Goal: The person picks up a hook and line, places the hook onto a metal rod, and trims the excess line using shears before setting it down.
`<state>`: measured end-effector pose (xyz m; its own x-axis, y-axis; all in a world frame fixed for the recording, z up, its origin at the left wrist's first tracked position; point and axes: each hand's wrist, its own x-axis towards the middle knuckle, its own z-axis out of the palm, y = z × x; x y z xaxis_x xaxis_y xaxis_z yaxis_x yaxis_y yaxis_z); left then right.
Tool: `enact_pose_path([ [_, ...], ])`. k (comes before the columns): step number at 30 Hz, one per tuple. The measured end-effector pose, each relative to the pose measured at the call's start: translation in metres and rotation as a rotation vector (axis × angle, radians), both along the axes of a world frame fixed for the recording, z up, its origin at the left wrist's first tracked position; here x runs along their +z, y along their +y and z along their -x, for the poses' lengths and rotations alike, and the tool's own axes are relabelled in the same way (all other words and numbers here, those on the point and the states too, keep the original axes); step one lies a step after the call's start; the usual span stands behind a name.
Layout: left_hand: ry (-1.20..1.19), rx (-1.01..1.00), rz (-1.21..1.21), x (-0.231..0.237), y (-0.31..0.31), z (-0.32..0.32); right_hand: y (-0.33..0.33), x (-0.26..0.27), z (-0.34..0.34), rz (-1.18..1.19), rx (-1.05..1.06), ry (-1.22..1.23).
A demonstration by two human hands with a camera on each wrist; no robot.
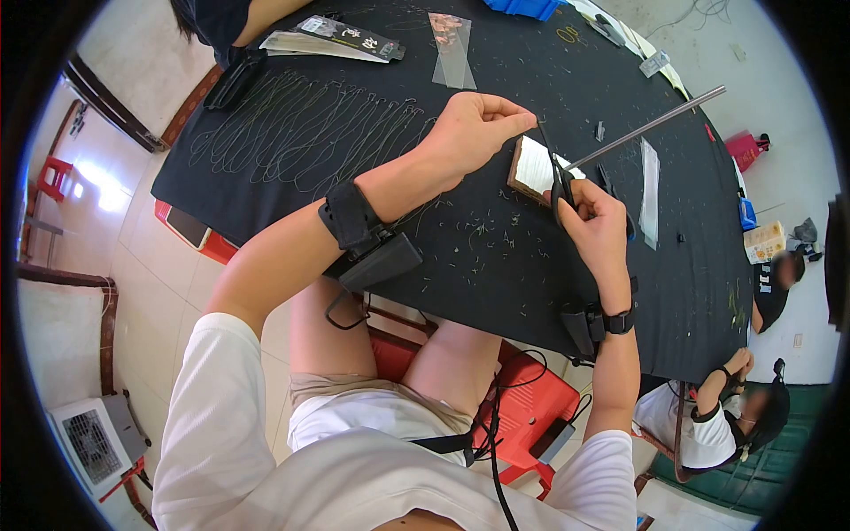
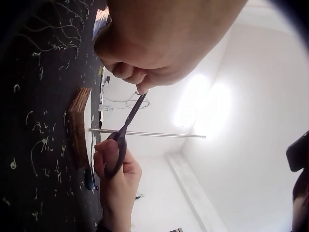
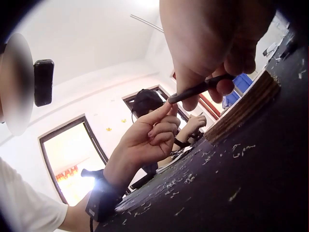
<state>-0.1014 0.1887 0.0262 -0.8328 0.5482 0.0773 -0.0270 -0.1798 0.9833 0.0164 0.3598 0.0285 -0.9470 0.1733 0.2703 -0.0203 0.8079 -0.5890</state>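
Observation:
A pair of black scissors (image 1: 556, 164) is gripped by my right hand (image 1: 595, 221), with fingers through the handle loops and blades pointing up and away. My left hand (image 1: 474, 133) reaches across from the left, its thumb and index finger pinching at the blade tips. In the left wrist view the fingertips meet the end of the scissors (image 2: 126, 124). Just beyond the scissors lies a wooden block (image 1: 529, 168) with a white top. A thin metal rod (image 1: 655, 128) slants up from it to the right.
Looped thin lines (image 1: 310, 124) lie in a row on the black tablecloth (image 1: 398, 265), left of several small clippings (image 1: 487, 230). Packaging (image 1: 345, 40) and a clear sleeve (image 1: 452, 53) lie at the back. A white strip (image 1: 651, 190) is right. Other people sit around the table.

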Motion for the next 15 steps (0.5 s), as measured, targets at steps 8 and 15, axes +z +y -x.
enact_pose_path([
  [8, 0.026, 0.010, 0.015, -0.0021, 0.0003, 0.0003, 0.0018, -0.0058, 0.0000, 0.057, 0.003, -0.026],
  [15, 0.059, 0.029, 0.017, -0.0082, 0.0028, 0.0023, -0.0013, -0.0002, -0.0015, 0.004, 0.011, -0.042],
])
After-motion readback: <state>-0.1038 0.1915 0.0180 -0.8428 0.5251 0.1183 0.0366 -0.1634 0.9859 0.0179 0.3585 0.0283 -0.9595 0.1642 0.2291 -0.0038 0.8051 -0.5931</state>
